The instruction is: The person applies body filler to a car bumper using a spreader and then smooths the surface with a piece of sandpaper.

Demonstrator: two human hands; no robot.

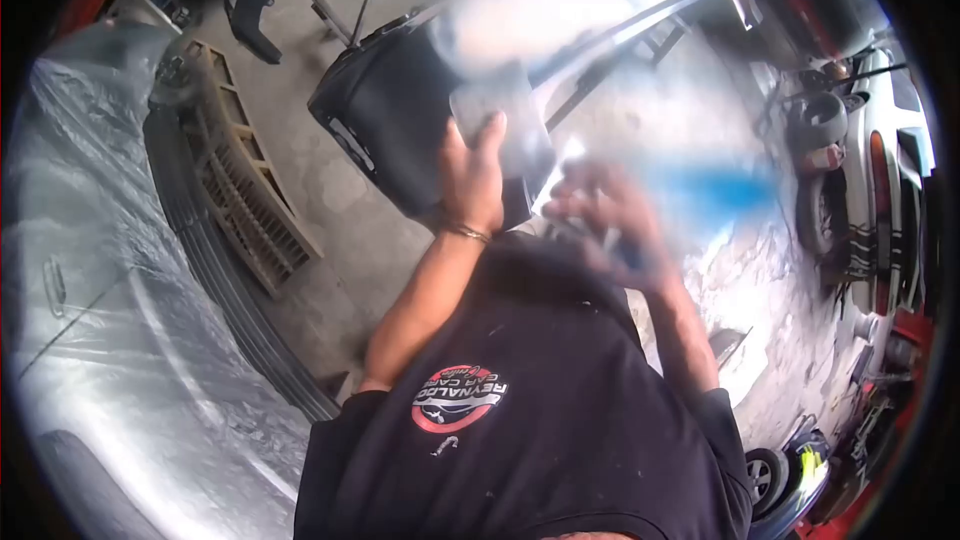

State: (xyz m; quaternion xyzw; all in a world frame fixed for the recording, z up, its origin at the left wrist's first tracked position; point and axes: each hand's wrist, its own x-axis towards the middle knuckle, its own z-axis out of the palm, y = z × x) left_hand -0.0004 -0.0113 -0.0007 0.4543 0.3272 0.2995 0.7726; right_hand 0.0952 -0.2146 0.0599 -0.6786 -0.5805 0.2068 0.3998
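My left hand, with a bracelet at the wrist, is at a grey, flat, rectangular piece; its thumb and a finger lie against the near edge. Behind that piece is a large black car body panel, raised above the floor. I cannot make out what the grey piece is made of. To the right, my right hand is smeared by motion near the panel's near right corner. Whether it holds anything does not show. A blurred blue patch appears beyond it.
Clear plastic sheeting covers a vehicle on the left. A grille and a long dark ribbed part lie beside it. Metal stand bars reach across the back. Car parts line the right, with a wheel lower down.
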